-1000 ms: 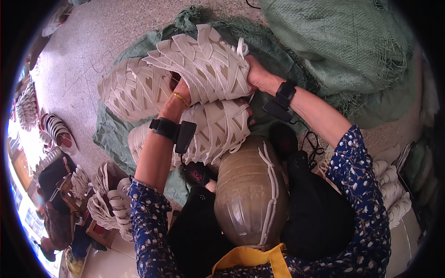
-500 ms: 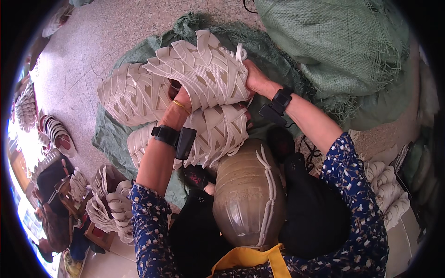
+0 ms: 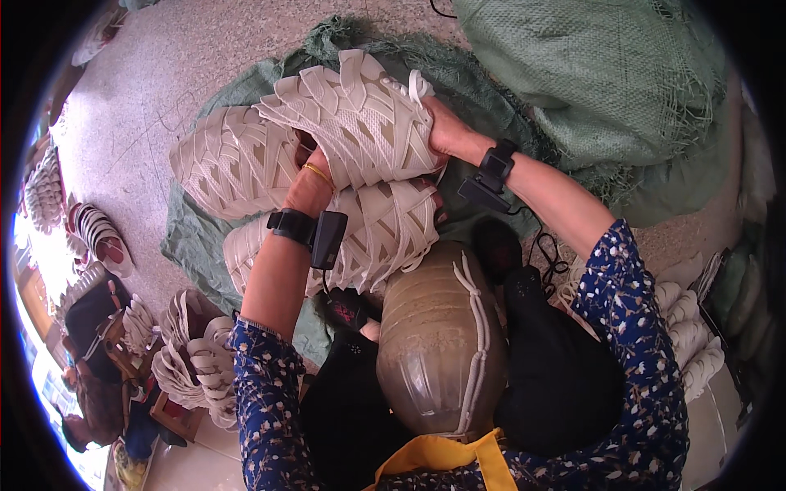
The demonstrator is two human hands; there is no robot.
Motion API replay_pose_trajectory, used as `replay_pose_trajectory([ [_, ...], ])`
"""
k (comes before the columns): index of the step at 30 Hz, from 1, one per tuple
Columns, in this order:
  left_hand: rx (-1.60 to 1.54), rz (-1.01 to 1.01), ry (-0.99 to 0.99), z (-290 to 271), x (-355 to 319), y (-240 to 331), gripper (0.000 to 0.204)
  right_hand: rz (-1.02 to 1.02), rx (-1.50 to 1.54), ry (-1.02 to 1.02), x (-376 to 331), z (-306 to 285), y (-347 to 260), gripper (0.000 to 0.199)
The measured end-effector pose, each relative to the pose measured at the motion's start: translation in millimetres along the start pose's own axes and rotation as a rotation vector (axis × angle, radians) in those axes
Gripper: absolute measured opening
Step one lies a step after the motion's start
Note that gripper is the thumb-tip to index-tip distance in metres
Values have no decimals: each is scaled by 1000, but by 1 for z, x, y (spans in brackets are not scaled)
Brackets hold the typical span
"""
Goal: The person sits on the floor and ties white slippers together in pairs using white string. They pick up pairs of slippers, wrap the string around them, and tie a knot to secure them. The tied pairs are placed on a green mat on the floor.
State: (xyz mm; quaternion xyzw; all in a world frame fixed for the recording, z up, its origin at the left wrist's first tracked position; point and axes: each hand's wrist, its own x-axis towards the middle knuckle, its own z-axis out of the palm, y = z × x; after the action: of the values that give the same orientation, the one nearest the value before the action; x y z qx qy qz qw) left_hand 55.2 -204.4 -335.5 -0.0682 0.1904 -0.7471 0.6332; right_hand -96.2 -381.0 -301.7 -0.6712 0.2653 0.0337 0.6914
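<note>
Both hands grip one bundle of nested beige-white shoe uppers (image 3: pixel 360 123) and hold it across the top of two other bundles. My left hand (image 3: pixel 313 173) is closed at the bundle's near left end; its fingers are partly hidden under the uppers. At the right end, by a loop of white tie, my right hand (image 3: pixel 449 131) wraps around the edge. Another bundle of uppers (image 3: pixel 229 164) lies to the left, and a third bundle of uppers (image 3: pixel 389 221) lies nearer to me. All of them rest on a green woven sack (image 3: pixel 201 237) spread on the floor.
A full green sack (image 3: pixel 598 82) bulges at the far right. Between my knees is a translucent brown rounded object (image 3: pixel 438 352) with a pale cord. More tied uppers (image 3: pixel 196 360) lie at the left, with others (image 3: pixel 688 335) at the right. Speckled floor (image 3: pixel 155 74) extends far left.
The held bundle and both hands have shifted slightly away from me and a little to the left. Both hands keep their grip; the other bundles stay nearly in place.
</note>
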Motion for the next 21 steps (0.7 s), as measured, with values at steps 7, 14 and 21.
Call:
replay_pose_trajectory([
  [7,-61,-2,22,5,5,-1,50,-48,-92,-41,-1,-7,-2,34],
  [14,257,9,28,-2,-19,22,46,143,70,-207,-6,-8,-28,47],
  [21,767,226,584,27,-31,19,40,202,56,-229,-14,-11,-36,44],
])
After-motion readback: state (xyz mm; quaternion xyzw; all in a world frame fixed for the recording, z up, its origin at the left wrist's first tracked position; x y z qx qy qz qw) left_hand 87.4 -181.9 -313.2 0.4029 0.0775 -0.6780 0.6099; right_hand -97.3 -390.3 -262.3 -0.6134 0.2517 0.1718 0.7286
